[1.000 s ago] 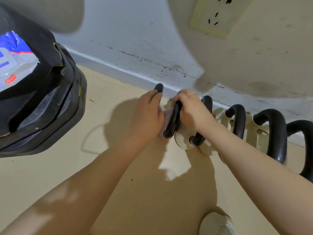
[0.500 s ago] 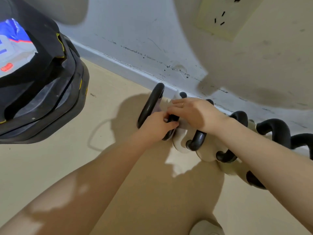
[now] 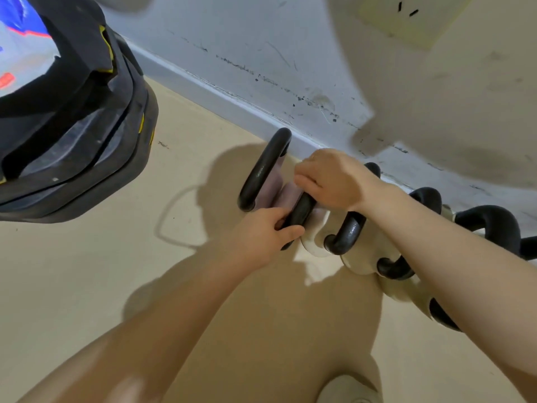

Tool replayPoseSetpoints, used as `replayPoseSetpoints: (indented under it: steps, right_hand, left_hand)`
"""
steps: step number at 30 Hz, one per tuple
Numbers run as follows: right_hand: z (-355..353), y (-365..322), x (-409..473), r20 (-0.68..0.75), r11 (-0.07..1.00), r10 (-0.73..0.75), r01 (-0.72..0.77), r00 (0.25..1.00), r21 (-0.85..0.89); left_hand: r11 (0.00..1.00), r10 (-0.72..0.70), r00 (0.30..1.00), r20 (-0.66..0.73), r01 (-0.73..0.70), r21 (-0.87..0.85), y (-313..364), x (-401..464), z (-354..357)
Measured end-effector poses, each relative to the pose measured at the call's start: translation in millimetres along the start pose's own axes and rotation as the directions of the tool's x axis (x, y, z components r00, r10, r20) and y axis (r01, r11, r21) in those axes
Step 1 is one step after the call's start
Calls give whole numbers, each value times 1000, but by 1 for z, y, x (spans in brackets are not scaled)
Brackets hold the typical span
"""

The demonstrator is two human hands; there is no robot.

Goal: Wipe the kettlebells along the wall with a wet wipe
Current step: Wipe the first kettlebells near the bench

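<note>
A person is crouching over a row of pale kettlebells with black loop handles lined along the grey skirting on the beige floor. The left hand is gripping the second kettlebell's handle, while the right hand is clutching a pale pinkish wet wipe against it.

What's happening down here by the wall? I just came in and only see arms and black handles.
A person is crouched over a row of kettlebells lined up along the wall. Both hands are on the second one from the end: the left hand grips the near end of its black handle, the right hand curls over the far end. No wipe can be made out.
</note>
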State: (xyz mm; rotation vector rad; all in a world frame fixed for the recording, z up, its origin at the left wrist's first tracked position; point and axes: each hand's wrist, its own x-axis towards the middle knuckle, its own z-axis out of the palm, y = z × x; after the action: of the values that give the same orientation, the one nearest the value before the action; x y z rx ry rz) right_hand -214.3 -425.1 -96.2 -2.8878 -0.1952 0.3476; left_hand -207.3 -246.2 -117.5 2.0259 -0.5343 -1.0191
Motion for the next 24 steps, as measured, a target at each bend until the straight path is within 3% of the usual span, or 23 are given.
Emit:
replayPoseSetpoints:
  steps: [2,4,7,13,16,18,21,24]
  right_hand:
    - [1,-11,-1,144,988,-107,122,984,-98]
    - [-4,-7,-1,142,984,-144,156,979,-80]
    - [-4,6,4,-9,998,44,-44,999,53]
    - [-2,0,12,-9,944,228,-219,974,245]
    - [-3,8,13,0,788,523,-483,852,382]
    - [-2,2,16,51,666,634,-578,772,472]
    - [3,-9,17,155,391,752,-623,641,678]
    - [7,-22,12,276,80,784,-531,555,843]
  left_hand:
    - [1000,-7,1000,-22,7,-30,-1,-1,0]
    - [999,-4,999,-35,2,-50,-1,0,-1]
    - [998,-16,999,-49,13,-64,1,1,-2]
    - [990,-41,997,-62,32,-135,2,2,-6]
    - [988,-42,997,-67,31,-151,7,3,-4]
    - [990,-42,996,-80,31,-140,8,6,-2]
    - [995,-44,993,-111,33,-95,14,12,-1]
    - [998,-53,994,-91,49,-48,20,21,-5]
